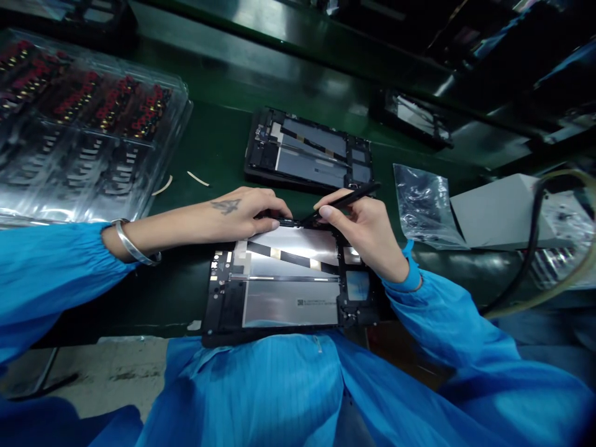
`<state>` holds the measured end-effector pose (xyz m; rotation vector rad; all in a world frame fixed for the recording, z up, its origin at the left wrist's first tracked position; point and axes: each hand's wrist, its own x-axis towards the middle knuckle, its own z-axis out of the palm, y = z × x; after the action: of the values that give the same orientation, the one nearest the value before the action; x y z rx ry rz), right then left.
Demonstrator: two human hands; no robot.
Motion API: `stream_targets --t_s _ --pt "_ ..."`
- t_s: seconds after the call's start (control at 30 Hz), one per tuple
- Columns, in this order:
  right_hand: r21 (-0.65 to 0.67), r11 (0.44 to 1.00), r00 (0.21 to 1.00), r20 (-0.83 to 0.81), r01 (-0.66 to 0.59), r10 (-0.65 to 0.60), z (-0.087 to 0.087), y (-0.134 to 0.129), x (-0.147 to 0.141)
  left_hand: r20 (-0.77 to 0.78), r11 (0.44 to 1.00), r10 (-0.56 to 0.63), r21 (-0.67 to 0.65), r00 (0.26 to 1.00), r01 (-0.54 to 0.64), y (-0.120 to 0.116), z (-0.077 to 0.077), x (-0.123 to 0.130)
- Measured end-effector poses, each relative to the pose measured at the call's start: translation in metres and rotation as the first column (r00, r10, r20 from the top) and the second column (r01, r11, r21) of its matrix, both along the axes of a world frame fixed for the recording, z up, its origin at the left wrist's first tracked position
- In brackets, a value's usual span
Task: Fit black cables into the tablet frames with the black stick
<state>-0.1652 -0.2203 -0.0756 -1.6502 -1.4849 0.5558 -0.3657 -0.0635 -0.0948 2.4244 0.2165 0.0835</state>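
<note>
An opened tablet (288, 304), with silver panels and a black frame, lies at the near edge of the bench, its inside facing up. My left hand (246, 214) rests at its far edge, thumb and index finger closed on a narrow dark part of the rim. In my right hand (363, 223) is a slim black tweezer-like tool (349, 198), held like a pen. Its pointed tip meets the same far rim, just right of my left fingertips. A black strip (298, 256) with gold patches runs slantwise over the panel.
Beyond my hands lies a second opened tablet (311, 152). At left stands a clear plastic tray (179, 118) of red and black parts. To the right are a plastic bag (421, 202), a grey-white box (498, 211) and a looped hose (572, 254).
</note>
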Motion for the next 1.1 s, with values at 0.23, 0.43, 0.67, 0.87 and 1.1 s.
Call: stream_targets --t_s 0.23,0.43,0.67,0.87,1.1 --pt "0.016 1.000 1.000 0.020 -0.004 0.004 0.001 -0.001 0.000 0.004 1.000 0.010 -0.005 1.000 -0.010 0.001 -0.001 -0.001" --pt "-0.001 1.000 0.999 0.029 -0.017 0.017 0.001 -0.001 -0.001 -0.047 0.999 0.032 -0.002 0.998 -0.032 -0.001 0.002 0.001" --pt "0.021 1.000 1.000 0.025 -0.003 0.002 -0.001 0.000 0.000 -0.058 1.000 0.024 -0.004 0.998 -0.024 0.003 0.002 0.002" --pt "0.053 0.993 0.976 -0.195 0.109 -0.097 -0.008 -0.003 0.002 -0.042 1.000 0.012 0.002 0.999 -0.012 -0.007 0.008 -0.002" --pt "0.018 0.961 0.947 -0.175 0.276 -0.269 -0.019 -0.008 0.006 0.114 0.784 0.413 0.461 0.904 -0.416 0.067 0.047 -0.057"
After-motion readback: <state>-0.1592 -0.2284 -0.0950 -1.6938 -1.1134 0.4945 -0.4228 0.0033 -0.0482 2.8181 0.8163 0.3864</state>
